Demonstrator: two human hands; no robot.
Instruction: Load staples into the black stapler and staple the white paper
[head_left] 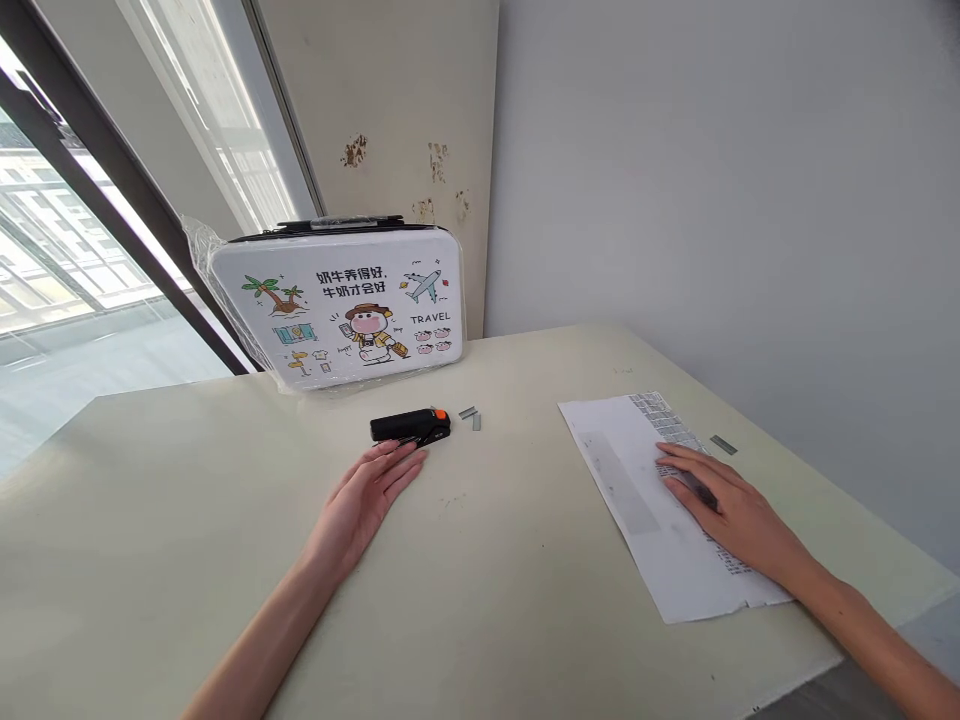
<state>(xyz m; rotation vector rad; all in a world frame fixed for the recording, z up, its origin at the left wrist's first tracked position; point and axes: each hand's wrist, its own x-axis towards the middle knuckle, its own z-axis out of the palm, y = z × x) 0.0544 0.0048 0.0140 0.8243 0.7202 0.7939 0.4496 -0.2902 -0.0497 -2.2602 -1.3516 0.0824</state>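
Note:
A black stapler [409, 425] with an orange button lies on its side or base on the table; I cannot tell which. My left hand [365, 500] rests just in front of it, fingers stretched out, with the fingertips at its near edge and not wrapped round it. On the right, my right hand [724, 505] lies over a sheet of paper [622, 470] with its fingers extended. Part of the sheet is printed with text and a grid. Small strips of staples [476, 422] sit right of the stapler, and another staple strip [723, 444] lies beyond the paper.
A white case [300, 340] with cartoon travel pictures, partly wrapped in clear plastic, stands at the back of the pale table [495, 600]. Behind are a grey wall [712, 180] and a stained panel [397, 110]. A window [67, 270] is at the left.

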